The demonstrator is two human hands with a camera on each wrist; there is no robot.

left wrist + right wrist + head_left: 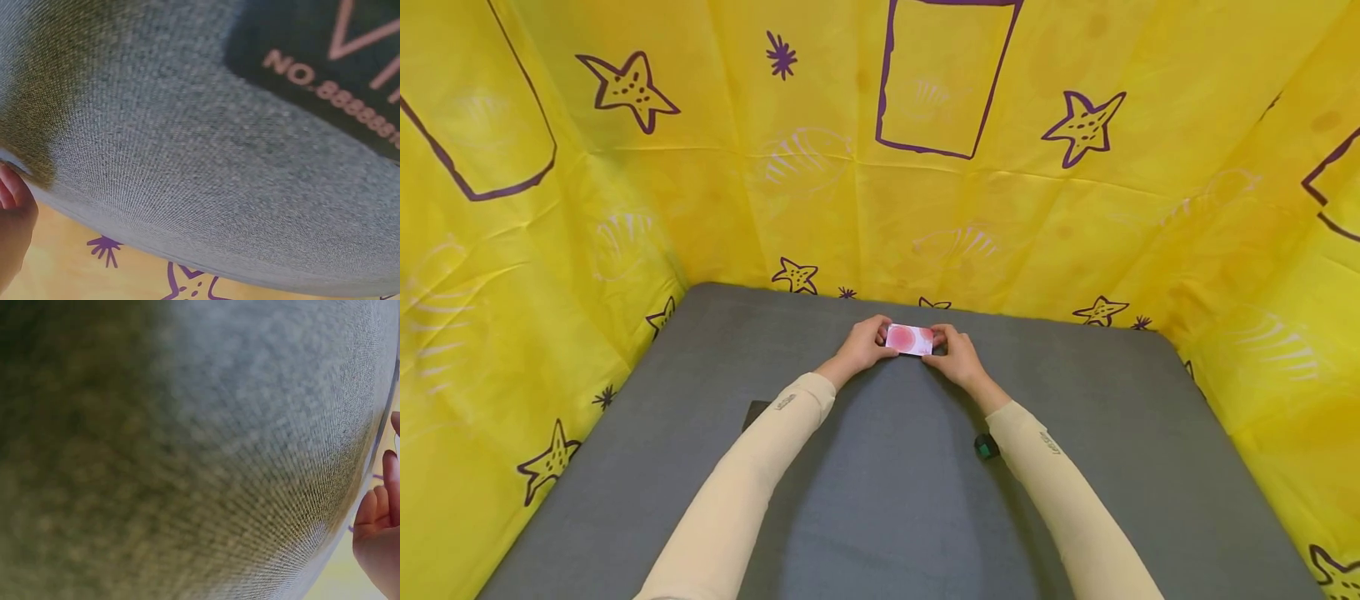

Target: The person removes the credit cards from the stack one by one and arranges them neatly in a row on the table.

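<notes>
Toward the far edge of the grey, fine-woven tabletop (880,500), my two hands hold a small, flat, rectangular pink-and-white card (910,339); it looks like a card to me, though its thickness is hard to judge. My left hand (863,343) pinches its left end between thumb and curled fingers, and my right hand (957,355) pinches the right end likewise. Round pink-red patches mark its smooth face, which is turned toward me; its long axis runs left to right, dipping slightly rightward. Cream sleeves (737,475) with small dark lettering cover my forearms. Partly under the left one lies a black card (325,50), printed "NO.888888" in pink. Yellow cloth (715,83) with purple starfish outlines (1086,129) rises behind.
</notes>
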